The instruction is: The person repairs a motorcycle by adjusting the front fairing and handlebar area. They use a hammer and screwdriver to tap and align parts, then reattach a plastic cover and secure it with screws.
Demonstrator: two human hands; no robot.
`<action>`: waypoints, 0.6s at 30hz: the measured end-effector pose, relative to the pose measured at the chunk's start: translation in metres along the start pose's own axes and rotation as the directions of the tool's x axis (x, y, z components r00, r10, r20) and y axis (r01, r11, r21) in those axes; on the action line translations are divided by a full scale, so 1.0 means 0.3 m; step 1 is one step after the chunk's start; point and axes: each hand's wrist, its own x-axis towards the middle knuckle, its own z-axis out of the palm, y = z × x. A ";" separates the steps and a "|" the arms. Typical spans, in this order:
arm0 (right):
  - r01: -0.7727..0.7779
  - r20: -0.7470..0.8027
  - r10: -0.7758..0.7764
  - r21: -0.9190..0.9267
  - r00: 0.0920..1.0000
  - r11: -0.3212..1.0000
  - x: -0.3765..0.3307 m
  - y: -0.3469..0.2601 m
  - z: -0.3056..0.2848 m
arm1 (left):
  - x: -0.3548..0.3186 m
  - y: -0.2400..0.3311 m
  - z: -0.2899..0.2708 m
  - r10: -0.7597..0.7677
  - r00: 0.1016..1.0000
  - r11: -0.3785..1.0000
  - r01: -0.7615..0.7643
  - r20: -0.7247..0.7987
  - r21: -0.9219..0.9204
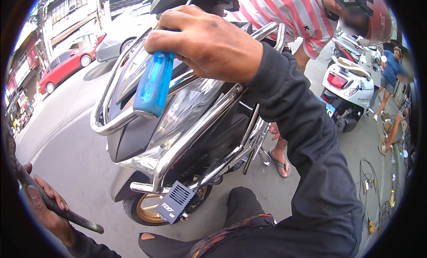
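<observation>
My right hand is closed round a screwdriver with a see-through blue handle. Its handle end points down toward me, and a thin pointed blade seems to show above my knuckles. Just beneath this hand stands a dark scooter with chrome crash bars around its front. At the lower left, my left hand grips a dark metal rod, which slants down to the right. A grey ribbed box is fixed low on the crash bars, beside the gold-rimmed front wheel.
A person in a striped shirt and helmet stands behind the scooter. A white scooter is parked at the right; other people sit and stand beyond it. Cables and small tools lie on the ground. Parked cars, one red, line the street.
</observation>
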 end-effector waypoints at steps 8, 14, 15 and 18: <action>-0.033 -0.009 0.032 -0.114 0.999 0.993 0.018 -0.007 -0.013 | 0.108 -0.099 -0.026 0.049 0.989 0.999 -0.047 0.138 -0.024; -0.014 0.008 0.015 -0.118 1.000 0.993 0.022 -0.013 -0.005 | 0.121 -0.140 0.005 0.052 0.979 0.996 -0.037 0.196 -0.081; -0.025 0.008 0.026 -0.110 1.000 0.994 0.032 -0.009 -0.005 | 0.133 -0.145 0.006 0.049 0.979 0.996 -0.032 0.199 -0.085; -0.032 0.003 0.033 -0.110 0.999 0.993 0.052 -0.002 -0.006 | 0.161 -0.161 0.005 0.057 0.976 0.992 -0.033 0.209 -0.119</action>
